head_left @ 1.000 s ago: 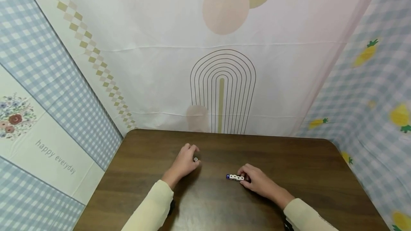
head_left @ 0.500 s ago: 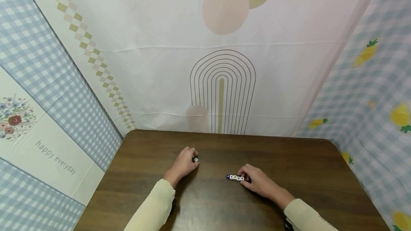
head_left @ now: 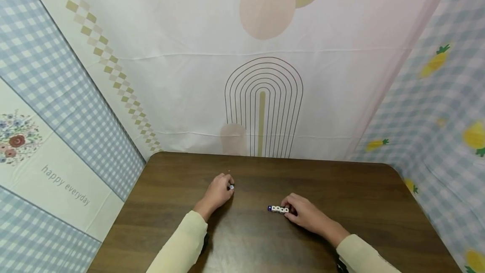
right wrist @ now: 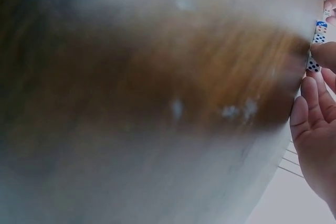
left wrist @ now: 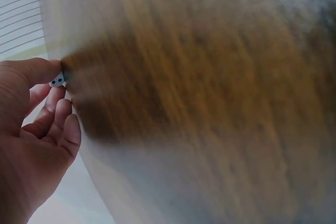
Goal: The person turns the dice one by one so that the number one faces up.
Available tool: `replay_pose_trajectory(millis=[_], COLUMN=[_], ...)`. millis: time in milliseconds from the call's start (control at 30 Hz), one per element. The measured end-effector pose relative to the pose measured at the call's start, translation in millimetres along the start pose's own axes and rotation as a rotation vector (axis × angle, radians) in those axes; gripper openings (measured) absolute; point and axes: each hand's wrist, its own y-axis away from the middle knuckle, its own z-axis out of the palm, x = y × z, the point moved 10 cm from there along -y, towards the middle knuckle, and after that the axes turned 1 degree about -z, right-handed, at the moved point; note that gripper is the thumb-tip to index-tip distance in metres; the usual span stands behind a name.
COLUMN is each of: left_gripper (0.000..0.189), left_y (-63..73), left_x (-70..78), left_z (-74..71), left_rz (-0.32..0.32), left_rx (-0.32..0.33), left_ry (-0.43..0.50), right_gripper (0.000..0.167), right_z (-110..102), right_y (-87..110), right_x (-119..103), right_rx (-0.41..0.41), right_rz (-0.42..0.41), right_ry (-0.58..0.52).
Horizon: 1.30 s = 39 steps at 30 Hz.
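My left hand (head_left: 217,191) pinches a small white die (head_left: 230,187) between thumb and fingers, over the table left of centre. Dark pips show on that die in the left wrist view, where the thumb covers part of it. To the right, several dice stand in a straight row (head_left: 278,209): white ones, with a blue die (head_left: 270,208) at the left end. My right hand (head_left: 306,215) holds the row's right end between thumb and fingers. In the right wrist view the thumb hides part of the row, and the white end die (right wrist: 313,65) shows below it.
The dark wooden table (head_left: 341,188) has rounded far corners and meets a white patterned cloth (head_left: 189,96) at its far edge. Checked blue cloth (head_left: 75,79) hangs on both sides. A tiny speck (head_left: 229,171) lies beyond my left fingertips.
My left hand has drawn slightly left, its fingers closing in around the die and uncovering the speck. My right hand and the row of dice have stayed put.
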Motion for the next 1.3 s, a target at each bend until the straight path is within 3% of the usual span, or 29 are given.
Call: replay_pose_trajectory(millis=[300,900,1300], left_gripper=[0.011,0.008,0.015], left_y=[-0.8,2.1,2.9], left_x=[-0.8,-2.6,-3.4], left_z=[-0.3,-0.1,-2.1], left_rz=[-0.017,0.001,-0.002], left_rx=[-0.023,-0.011,-0.010], left_ry=[-0.015,-0.058,-0.028], right_gripper=[0.023,0.019,0.020], right_z=[-3.6,-3.2,-2.6], right_y=[-1.4,-1.2,-1.3], right_x=[-2.8,-0.1,0.8], right_rx=[0.002,-0.010,0.005], right_rz=[-0.009,0.013,0.013], right_ry=[0.087,0.082,0.081])
